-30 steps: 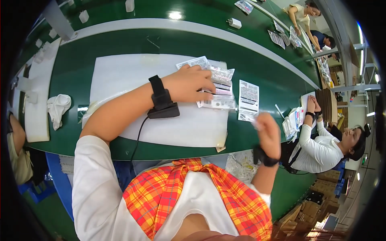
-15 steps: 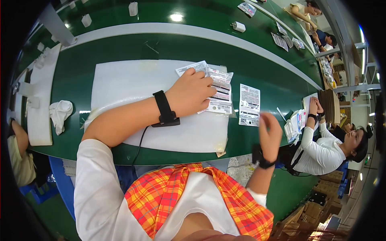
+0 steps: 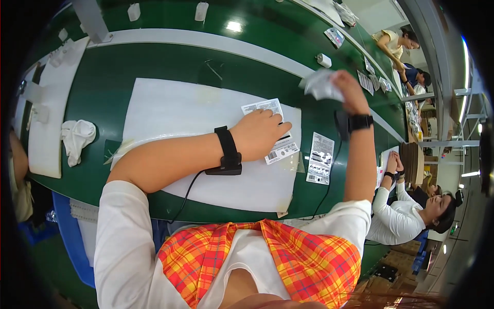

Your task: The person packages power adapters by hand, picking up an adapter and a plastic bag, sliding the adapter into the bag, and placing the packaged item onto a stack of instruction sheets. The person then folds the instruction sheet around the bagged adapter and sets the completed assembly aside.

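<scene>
My left hand point(image 3: 260, 135) lies over a white printed packet point(image 3: 283, 149), its fingers apart and resting on the surface. The palm hides the packet's middle. Under it is a white foam sheet point(image 3: 180, 110). Raised at the far right, my right hand point(image 3: 352, 92) pinches a silvery packet point(image 3: 323, 86) by one end; motion smears its print. A second silvery printed packet point(image 3: 320, 158) lies on the green table, just right of the foam sheet and touched by neither hand.
A grey rail point(image 3: 206, 40) crosses the table beyond the foam. White adapters point(image 3: 324, 60) stand past it. A crumpled white cloth point(image 3: 77, 139) lies at left. One co-worker point(image 3: 406, 208) sits at right; others are at the far right. A cable point(image 3: 329, 190) trails from my right wrist strap.
My right hand has risen away from the table's near right side and now holds a silvery packet. The silvery packet that lay under my left hand is gone from there.
</scene>
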The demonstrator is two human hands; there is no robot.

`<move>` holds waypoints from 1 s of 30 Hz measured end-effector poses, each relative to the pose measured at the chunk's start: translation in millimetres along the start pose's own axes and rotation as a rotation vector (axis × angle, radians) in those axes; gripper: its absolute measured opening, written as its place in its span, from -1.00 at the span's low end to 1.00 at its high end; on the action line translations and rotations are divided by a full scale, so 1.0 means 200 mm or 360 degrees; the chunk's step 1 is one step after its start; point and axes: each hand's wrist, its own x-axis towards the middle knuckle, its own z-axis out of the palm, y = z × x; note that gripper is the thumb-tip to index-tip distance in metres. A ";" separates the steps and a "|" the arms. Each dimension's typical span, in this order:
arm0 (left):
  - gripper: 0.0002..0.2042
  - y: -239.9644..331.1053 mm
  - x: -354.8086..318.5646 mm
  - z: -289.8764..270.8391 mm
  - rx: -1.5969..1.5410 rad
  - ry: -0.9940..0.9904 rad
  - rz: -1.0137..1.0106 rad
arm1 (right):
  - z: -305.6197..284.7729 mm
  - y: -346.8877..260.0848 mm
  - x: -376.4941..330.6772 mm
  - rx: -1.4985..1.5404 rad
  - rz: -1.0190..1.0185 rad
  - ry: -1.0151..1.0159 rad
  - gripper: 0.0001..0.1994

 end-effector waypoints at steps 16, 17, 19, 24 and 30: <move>-0.76 -0.11 0.08 -0.08 -0.0390 0.0211 -0.0170 | 0.66 -0.06 -0.57 -0.1532 -0.0717 -0.0970 -0.64; -0.75 -0.11 0.08 -0.09 -0.0395 0.0234 -0.0097 | 0.67 -0.08 -0.57 -0.1529 -0.0723 -0.0957 -0.64; -0.77 -0.09 0.08 -0.09 -0.0464 0.0241 -0.0080 | 0.74 -0.13 -0.58 -0.1776 -0.0370 -0.1092 -0.62; -0.74 -0.10 0.08 -0.08 -0.0613 -0.0040 -0.0105 | 0.76 -0.06 -0.66 -0.1893 -0.0439 -0.0852 -0.62; -0.73 -0.14 0.09 -0.08 -0.0651 -0.0375 -0.0173 | 0.70 -0.03 -0.58 -0.1263 -0.0674 -0.1021 -0.66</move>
